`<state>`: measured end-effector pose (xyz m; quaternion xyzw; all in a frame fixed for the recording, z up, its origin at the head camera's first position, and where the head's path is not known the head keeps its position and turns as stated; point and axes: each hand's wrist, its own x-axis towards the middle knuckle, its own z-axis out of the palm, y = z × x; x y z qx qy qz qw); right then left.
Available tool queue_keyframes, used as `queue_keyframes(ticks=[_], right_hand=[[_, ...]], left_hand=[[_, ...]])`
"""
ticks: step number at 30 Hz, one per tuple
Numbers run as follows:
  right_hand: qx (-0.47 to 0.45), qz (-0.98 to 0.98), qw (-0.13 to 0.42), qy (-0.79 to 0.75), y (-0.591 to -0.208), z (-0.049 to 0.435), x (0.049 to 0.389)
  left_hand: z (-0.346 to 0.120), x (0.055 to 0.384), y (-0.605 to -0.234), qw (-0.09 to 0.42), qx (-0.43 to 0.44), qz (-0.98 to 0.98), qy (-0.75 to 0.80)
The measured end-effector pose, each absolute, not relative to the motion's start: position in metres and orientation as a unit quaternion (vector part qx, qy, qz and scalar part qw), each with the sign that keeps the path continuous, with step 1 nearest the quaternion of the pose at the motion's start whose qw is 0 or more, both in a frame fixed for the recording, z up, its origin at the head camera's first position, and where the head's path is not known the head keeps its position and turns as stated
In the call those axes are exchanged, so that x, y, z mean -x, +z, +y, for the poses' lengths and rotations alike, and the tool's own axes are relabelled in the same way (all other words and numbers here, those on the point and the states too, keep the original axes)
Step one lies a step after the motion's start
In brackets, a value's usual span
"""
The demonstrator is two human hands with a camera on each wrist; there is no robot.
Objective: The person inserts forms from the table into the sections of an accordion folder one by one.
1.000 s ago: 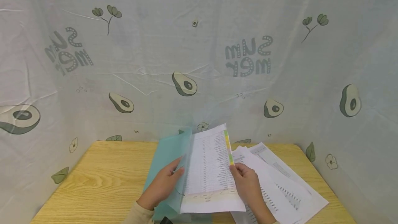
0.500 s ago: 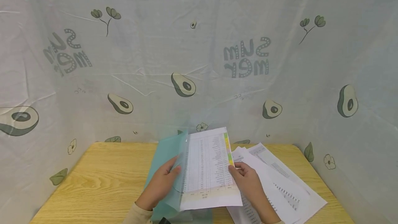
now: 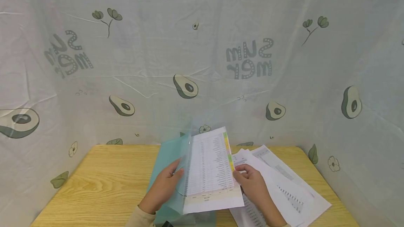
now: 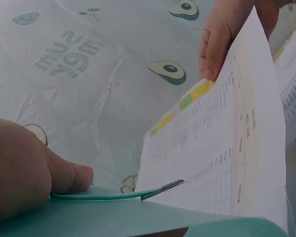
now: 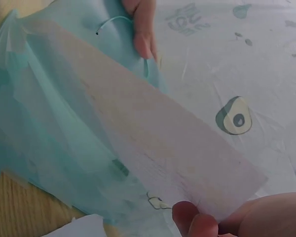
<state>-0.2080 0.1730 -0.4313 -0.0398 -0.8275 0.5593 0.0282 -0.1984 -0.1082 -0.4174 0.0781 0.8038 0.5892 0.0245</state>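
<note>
My left hand (image 3: 162,188) grips a translucent teal folder (image 3: 168,148) near its spine, with the thumb on the inner side. Between the folder's leaves stands a printed sheet (image 3: 208,171), a table with a green and yellow strip along its right edge. That edge is pinched between thumb and fingers of my right hand (image 3: 254,185). In the left wrist view, a teal cord (image 4: 98,197) with a metal tip (image 4: 163,189) lies by the left thumb and runs beside the sheet. The right wrist view shows the sheet's pale back (image 5: 153,128) slanting out from the teal leaves.
Several loose printed papers (image 3: 293,192) lie fanned out on the wooden table (image 3: 91,185), right of the folder and partly under my right forearm. A pale curtain (image 3: 151,62) with avocado prints hangs close behind the table and along both sides.
The sheet and the folder leaf have shifted slightly left, and the sheet's lower right corner has come up and left. My left hand has moved a little left; the right still pinches the sheet.
</note>
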Motion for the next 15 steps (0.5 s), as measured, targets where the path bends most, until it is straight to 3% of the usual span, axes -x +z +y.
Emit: queue_keyframes(ticks=[15], right_hand=[[0.018, -0.832, 0.038, 0.552, -0.443, 0.156, 0.207]], left_hand=[[-0.102, 0.197, -0.421, 0.028, -0.099, 0.812, 0.574]])
